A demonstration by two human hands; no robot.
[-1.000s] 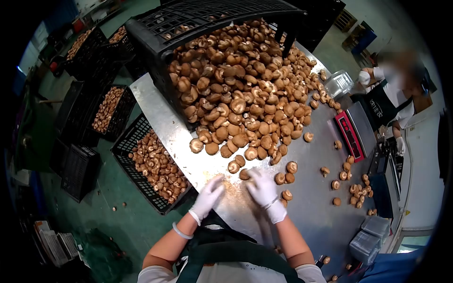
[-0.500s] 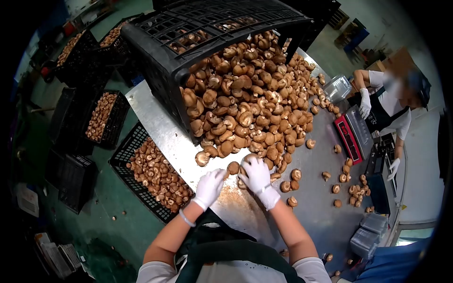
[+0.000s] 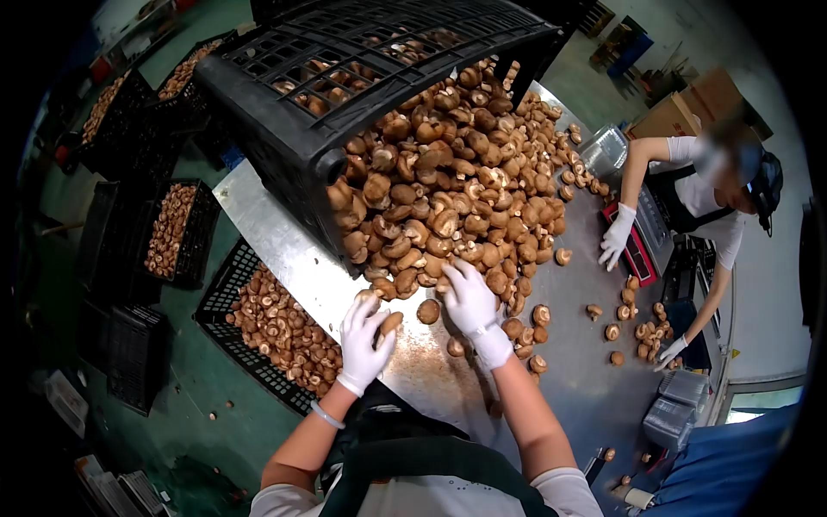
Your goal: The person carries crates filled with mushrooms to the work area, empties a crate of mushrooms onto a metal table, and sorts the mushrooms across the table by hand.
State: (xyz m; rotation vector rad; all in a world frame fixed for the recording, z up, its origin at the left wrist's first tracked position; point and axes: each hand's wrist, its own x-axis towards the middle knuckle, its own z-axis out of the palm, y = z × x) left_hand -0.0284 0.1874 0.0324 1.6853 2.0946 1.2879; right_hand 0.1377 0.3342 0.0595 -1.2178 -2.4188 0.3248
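Note:
My left hand (image 3: 365, 341), in a white glove, holds a brown mushroom (image 3: 390, 324) between thumb and fingers. Its fingertips also meet another mushroom (image 3: 368, 298) at the front of the heap. White-gloved too, my right hand (image 3: 470, 303) reaches into the near edge of the mushroom heap (image 3: 482, 189), its thumb and fingers closed around a mushroom (image 3: 443, 285). Between my hands a loose mushroom (image 3: 428, 311) lies on the metal table (image 3: 284, 226). The heap spills from a tipped black plastic crate (image 3: 258, 129).
Below the table's left edge stands a black crate (image 3: 217, 303) of mushrooms. A co-worker (image 3: 719, 185) leans in from the right, one gloved hand by a red scale (image 3: 636, 258), the other near loose mushrooms (image 3: 652, 339). Clear plastic trays (image 3: 670, 420) sit lower right.
My left hand has moved left and its fingers have spread around the mushroom. My right hand has shifted up to the heap's edge. The co-worker has leaned forward, both arms stretched over the table.

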